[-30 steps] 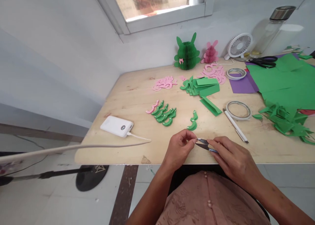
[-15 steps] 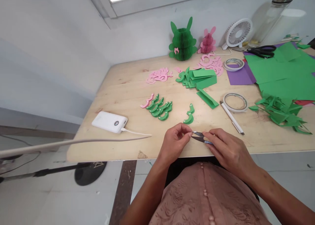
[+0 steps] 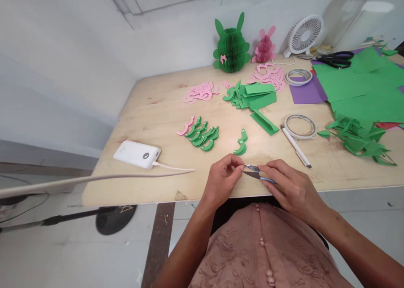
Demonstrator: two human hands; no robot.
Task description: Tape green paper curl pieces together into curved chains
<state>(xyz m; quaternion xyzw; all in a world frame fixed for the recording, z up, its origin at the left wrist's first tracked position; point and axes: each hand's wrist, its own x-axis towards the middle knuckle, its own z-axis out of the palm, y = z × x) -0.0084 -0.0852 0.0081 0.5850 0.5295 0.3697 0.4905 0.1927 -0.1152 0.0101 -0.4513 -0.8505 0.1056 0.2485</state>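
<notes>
My right hand (image 3: pixel 288 185) grips small scissors (image 3: pixel 252 174) near the table's front edge, their blades parted and pointing left. The fingertips of my left hand (image 3: pixel 223 178) are pinched together at the blade tips; what they hold is too small to make out, though a tiny white piece shows at the upper blade. Just beyond my hands lies a scalloped green paper piece (image 3: pixel 241 143) with white tabs. To its left are several similar green pieces (image 3: pixel 205 134) and one pink piece (image 3: pixel 186 127).
A power bank (image 3: pixel 137 154) with a cable sits at the left. Folded green strips (image 3: pixel 260 95), pink cutouts (image 3: pixel 202 92), tape rolls (image 3: pixel 300 126), a pen (image 3: pixel 296 146), green scraps (image 3: pixel 362 141), black scissors (image 3: pixel 336 59), paper figures (image 3: pixel 232 50) and a fan (image 3: pixel 305 34) are farther off.
The view has shifted slightly, so the table items appear a little higher and farther left. My hands stay together at the small scissors, whose blades remain parted.
</notes>
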